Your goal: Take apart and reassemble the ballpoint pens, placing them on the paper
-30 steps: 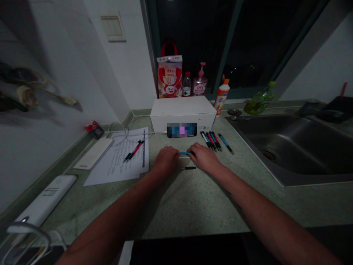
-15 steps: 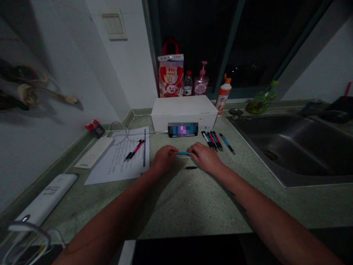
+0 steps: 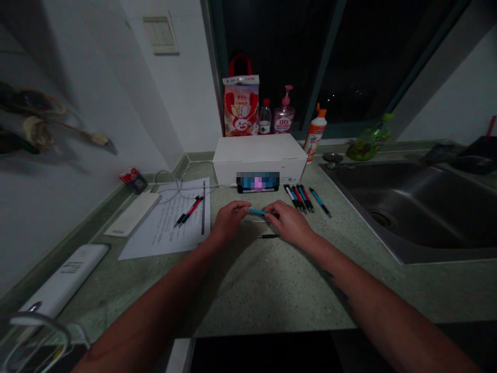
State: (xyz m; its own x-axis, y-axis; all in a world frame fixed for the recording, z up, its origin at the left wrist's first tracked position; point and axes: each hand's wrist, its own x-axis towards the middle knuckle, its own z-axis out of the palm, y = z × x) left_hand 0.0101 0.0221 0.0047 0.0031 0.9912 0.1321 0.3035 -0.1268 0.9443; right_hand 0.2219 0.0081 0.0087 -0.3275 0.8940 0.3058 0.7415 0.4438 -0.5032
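Observation:
A blue pen barrel (image 3: 256, 212) is held between my two hands, just above the counter. My left hand (image 3: 230, 217) is closed, its fingertips pinching the barrel's left end. At the other end, my right hand (image 3: 289, 220) grips the barrel with thumb and fingers. Below it on the counter lies a thin pen refill (image 3: 256, 221), partly behind my right fingers. Nearer to me is a black pen grip piece (image 3: 268, 236). Several blue, red and white pens (image 3: 298, 198) lie in a group beyond my right hand, with one blue pen (image 3: 320, 202) apart.
A phone (image 3: 258, 182) leans on a white box (image 3: 258, 150) behind my hands. On the left, a printed sheet (image 3: 166, 238) bears red and black pens (image 3: 189, 211), near a white power bank (image 3: 134, 213). A steel sink (image 3: 388, 248) is at right; bottles stand by the window.
The blue barrel has lifted slightly, and its left end now tilts up. My left fingertips have risen a little with it. My right hand is nearly still.

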